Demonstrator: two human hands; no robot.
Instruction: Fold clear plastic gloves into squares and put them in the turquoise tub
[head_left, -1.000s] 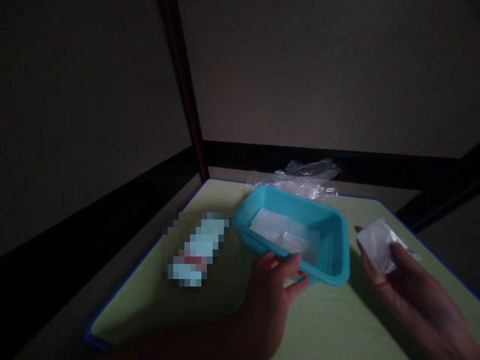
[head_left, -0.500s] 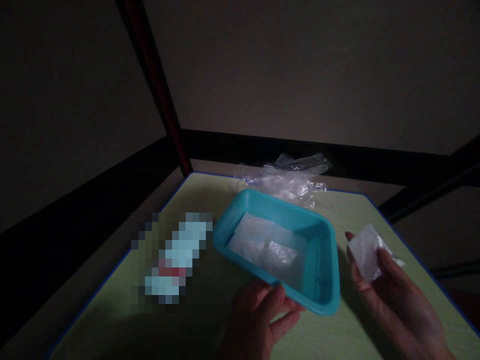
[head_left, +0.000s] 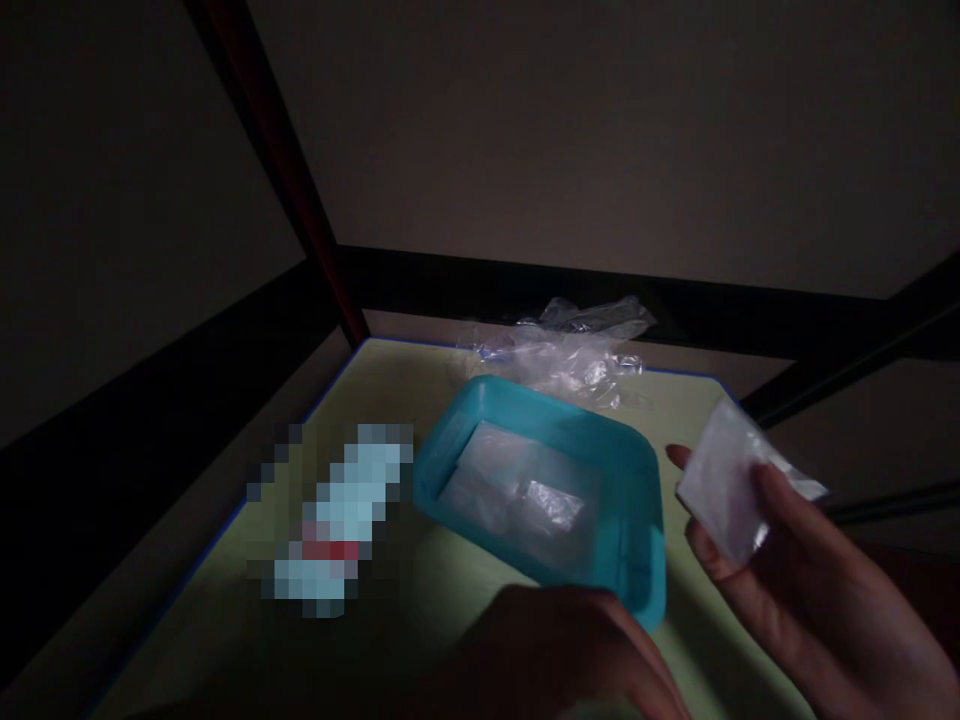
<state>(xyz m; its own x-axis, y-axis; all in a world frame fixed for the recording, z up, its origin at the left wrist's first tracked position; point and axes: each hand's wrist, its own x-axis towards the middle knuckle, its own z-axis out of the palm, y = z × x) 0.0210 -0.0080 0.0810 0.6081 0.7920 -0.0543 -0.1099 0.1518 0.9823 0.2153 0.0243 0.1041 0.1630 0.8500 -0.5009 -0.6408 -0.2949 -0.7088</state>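
Note:
My right hand (head_left: 810, 590) is closed on a small white plastic packet (head_left: 731, 480), pinched between thumb and fingers and raised to the right of the turquoise tray (head_left: 652, 545). Inside the tray lie flat white, translucent packets (head_left: 517, 470), one of them shiny. My left hand (head_left: 570, 640) is in front of the tray's near edge, its back toward me and its fingers bent to the right. Most of its fingertips are hidden and dark, so I cannot make out whether it touches the rim.
A crumpled heap of clear plastic bags (head_left: 577, 355) lies behind the tray at the table's far edge. To the left is a pixelated pale-blue object with a red band (head_left: 345, 520). The pale table (head_left: 427, 600) has a blue edge; dark-banded walls stand behind and at left.
My left hand has let go of the tray's near rim and shifted right and closer to me. My right hand has lifted the packet slightly, now turned more upright. The view has shifted a little.

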